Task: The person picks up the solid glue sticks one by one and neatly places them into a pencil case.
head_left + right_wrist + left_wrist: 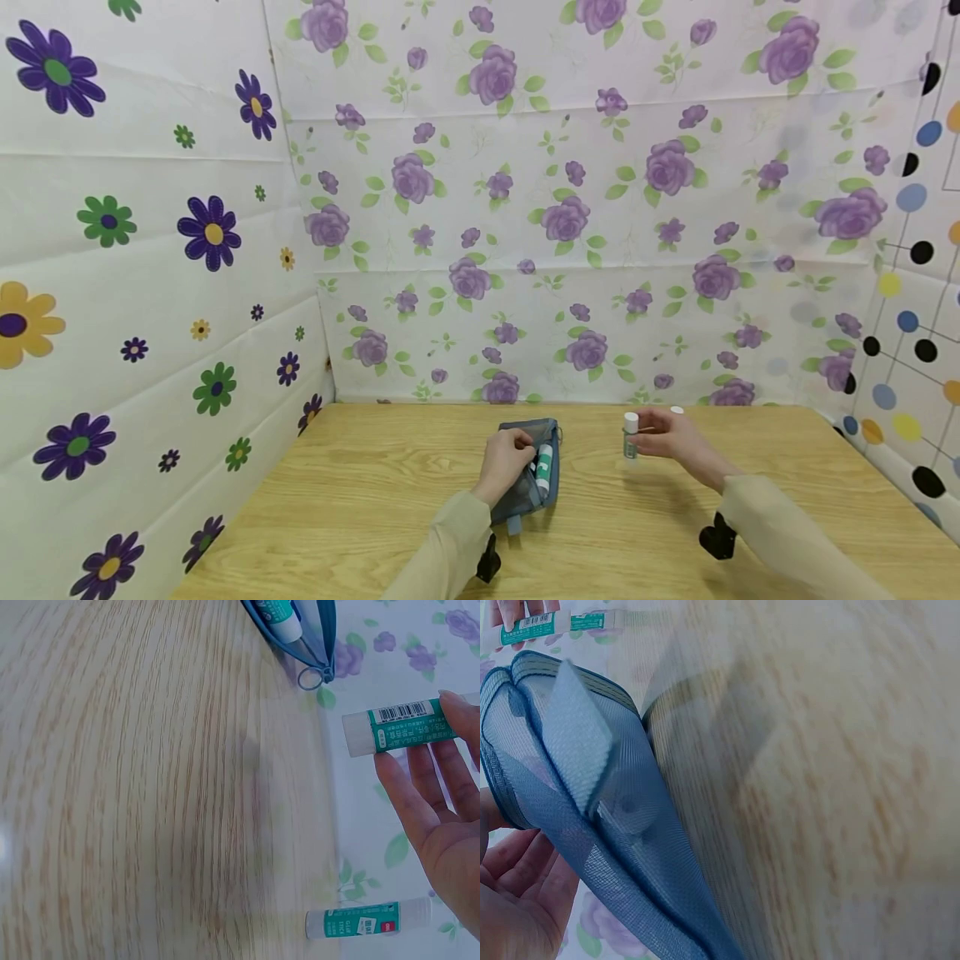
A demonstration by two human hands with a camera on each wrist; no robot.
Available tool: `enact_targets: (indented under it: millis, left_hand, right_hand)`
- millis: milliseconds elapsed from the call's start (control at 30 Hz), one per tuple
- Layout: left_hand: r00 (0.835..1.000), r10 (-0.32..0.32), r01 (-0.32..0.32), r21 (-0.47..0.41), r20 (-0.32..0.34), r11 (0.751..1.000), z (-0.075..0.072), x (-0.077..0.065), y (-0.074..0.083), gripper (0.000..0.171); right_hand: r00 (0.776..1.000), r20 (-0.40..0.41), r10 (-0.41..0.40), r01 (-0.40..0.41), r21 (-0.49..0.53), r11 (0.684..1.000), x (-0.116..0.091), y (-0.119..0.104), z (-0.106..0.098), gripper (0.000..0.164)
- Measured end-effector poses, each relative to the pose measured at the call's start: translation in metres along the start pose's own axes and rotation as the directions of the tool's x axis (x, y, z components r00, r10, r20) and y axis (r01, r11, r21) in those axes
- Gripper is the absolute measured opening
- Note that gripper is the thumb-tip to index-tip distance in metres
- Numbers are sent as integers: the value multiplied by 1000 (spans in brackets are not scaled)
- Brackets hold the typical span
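A blue mesh zip pouch lies on the table with its mouth open. My left hand grips its left edge, fingers against the mesh in the left wrist view. Inside the pouch lies a white and green glue stick, and a smaller item beside it is mostly hidden. To the right of the pouch, my right hand holds another glue stick upright between thumb and fingers, above the table. A further glue stick stands behind that hand, only its white cap showing in the head view.
The wooden table meets a rose-patterned cloth at the back. Patterned cloths also hang at the left and right sides. A metal ring hangs at the pouch's zip end.
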State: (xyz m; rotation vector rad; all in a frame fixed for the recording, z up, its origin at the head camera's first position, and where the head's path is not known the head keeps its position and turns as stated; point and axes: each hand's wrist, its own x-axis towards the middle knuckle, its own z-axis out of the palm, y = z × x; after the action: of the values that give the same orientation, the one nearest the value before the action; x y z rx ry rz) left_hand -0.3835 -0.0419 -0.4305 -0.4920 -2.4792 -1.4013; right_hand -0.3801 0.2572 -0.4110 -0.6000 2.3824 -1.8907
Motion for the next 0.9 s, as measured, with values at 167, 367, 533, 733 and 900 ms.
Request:
enact_targets:
  millis: [167, 367, 533, 733, 900]
  left_hand:
    - [1000, 8, -8, 7, -3, 1000, 0, 1, 0, 11]
    - [1000, 8, -8, 11, -2, 1000, 0, 1, 0, 11]
    - [1000, 11, -11, 22, -10, 1000, 0, 1, -1, 11]
    - [1000, 11, -10, 37, -14, 999, 0, 2, 0, 10]
    - [1000, 7, -6, 36, -10, 999, 0, 1, 0, 10]
  right_hand:
    - [1000, 9, 5, -5, 32, 999, 0, -3, 3, 53]
    - [1000, 15, -14, 14, 49, 999, 4, 0, 7, 52]
    - [999, 32, -25, 23, 56, 998, 7, 0, 9, 51]
    - [999, 48, -23, 19, 90, 996, 9, 0, 13, 50]
    - [999, 46, 2, -7, 129, 992, 11, 1, 18, 44]
